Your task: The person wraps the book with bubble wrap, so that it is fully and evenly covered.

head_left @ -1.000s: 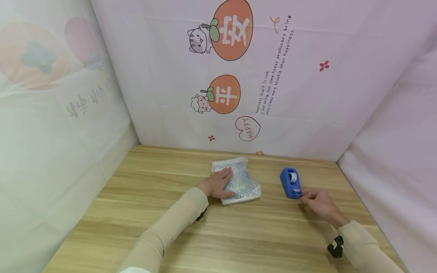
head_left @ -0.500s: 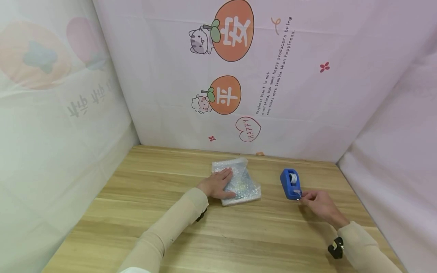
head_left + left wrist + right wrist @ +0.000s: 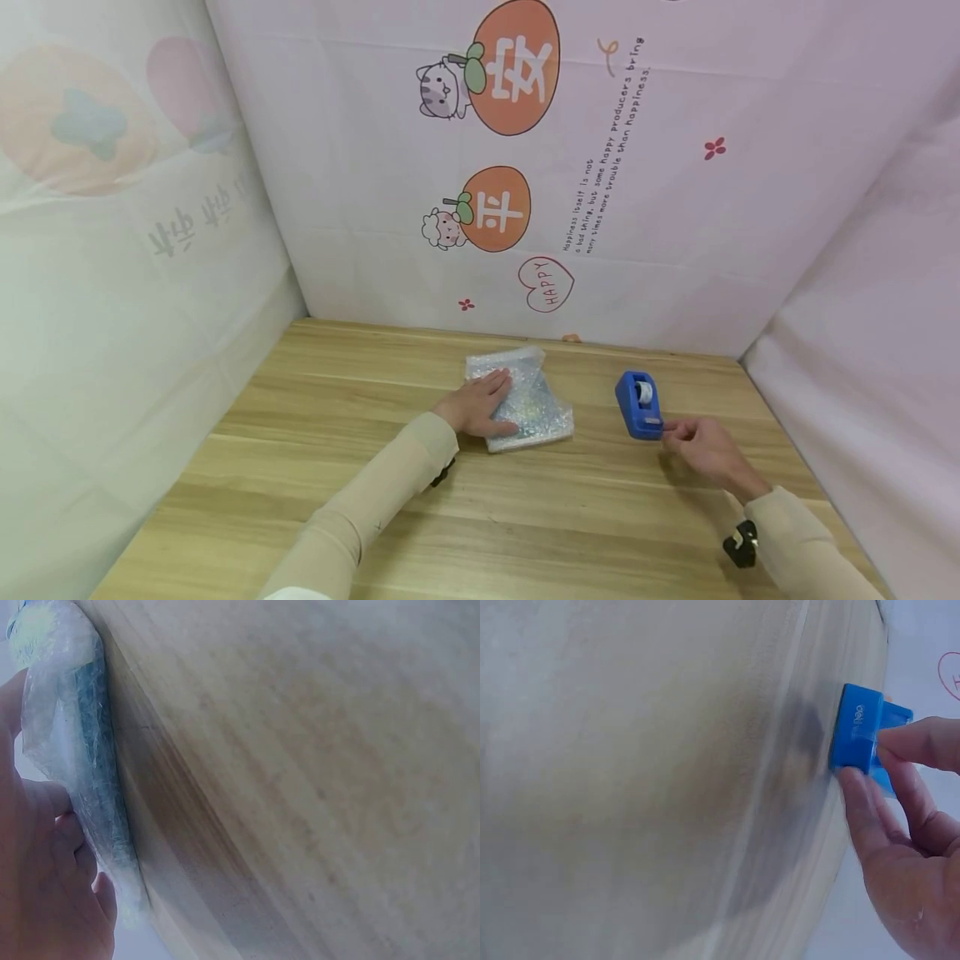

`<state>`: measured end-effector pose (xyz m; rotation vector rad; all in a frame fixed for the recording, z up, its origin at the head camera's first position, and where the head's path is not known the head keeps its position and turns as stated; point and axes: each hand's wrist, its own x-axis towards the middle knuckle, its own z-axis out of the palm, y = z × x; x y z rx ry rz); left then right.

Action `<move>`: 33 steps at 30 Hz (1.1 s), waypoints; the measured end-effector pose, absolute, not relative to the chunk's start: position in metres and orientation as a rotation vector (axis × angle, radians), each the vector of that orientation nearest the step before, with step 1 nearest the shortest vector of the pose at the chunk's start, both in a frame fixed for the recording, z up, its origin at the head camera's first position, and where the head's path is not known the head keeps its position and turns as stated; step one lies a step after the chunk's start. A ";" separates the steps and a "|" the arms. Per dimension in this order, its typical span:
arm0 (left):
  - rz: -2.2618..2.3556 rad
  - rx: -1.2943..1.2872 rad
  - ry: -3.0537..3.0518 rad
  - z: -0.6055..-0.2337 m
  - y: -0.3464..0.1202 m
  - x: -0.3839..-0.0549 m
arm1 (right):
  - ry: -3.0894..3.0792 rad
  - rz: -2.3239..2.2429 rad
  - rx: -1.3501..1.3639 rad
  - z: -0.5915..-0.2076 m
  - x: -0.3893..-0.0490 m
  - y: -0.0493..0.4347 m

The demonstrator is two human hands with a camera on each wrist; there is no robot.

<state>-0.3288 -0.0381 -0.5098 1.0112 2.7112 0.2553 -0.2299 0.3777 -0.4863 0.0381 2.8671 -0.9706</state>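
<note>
A flat bubble-wrapped package [image 3: 531,404] lies near the back middle of the table. My left hand [image 3: 477,407] rests on its left part with the fingers spread. From the left wrist view, the clear wrap [image 3: 56,697] covers something bluish-green that I cannot identify. To the right stands a blue tape dispenser [image 3: 630,407] holding a small roll of clear tape [image 3: 643,392]. At its front cutter end, my right hand [image 3: 707,450] pinches the tape's end between thumb and forefinger. Another fingertip is against the dispenser's lower front in the right wrist view; the pinched tape is barely visible.
The wooden table [image 3: 480,525] meets a printed cloth backdrop [image 3: 375,208] behind the package and dispenser. Cloth walls also rise along the left [image 3: 150,333] and right [image 3: 862,333] sides. Bare wood lies between package and dispenser.
The dispenser's cutter end shows a bright glint of tape half a second ago that is gone now. My right hand has shifted very slightly; the left hand and package stay put.
</note>
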 end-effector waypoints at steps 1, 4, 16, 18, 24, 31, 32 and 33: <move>0.255 1.007 2.705 -0.509 -0.038 -0.329 | 2.866 -0.976 0.023 -0.486 -0.229 0.379; 0.245 1.008 2.704 -0.507 -0.037 -0.327 | 2.868 -0.964 -0.024 -0.485 -0.225 0.381; 0.256 0.990 2.684 -0.516 -0.035 -0.335 | 2.868 -0.897 -0.432 -0.465 -0.218 0.376; 0.263 0.989 2.681 -0.519 -0.035 -0.337 | 2.850 -0.927 -0.457 -0.461 -0.219 0.371; 0.259 0.992 2.681 -0.523 -0.035 -0.340 | 2.790 -1.013 -0.517 -0.450 -0.223 0.350; 0.244 0.997 2.691 -0.513 -0.036 -0.332 | 2.763 -1.044 -0.518 -0.445 -0.234 0.321; 0.245 0.996 2.690 -0.510 -0.036 -0.330 | 2.756 -1.051 -0.527 -0.445 -0.236 0.317; 0.238 0.998 2.693 -0.509 -0.036 -0.329 | 2.751 -1.059 -0.529 -0.445 -0.237 0.314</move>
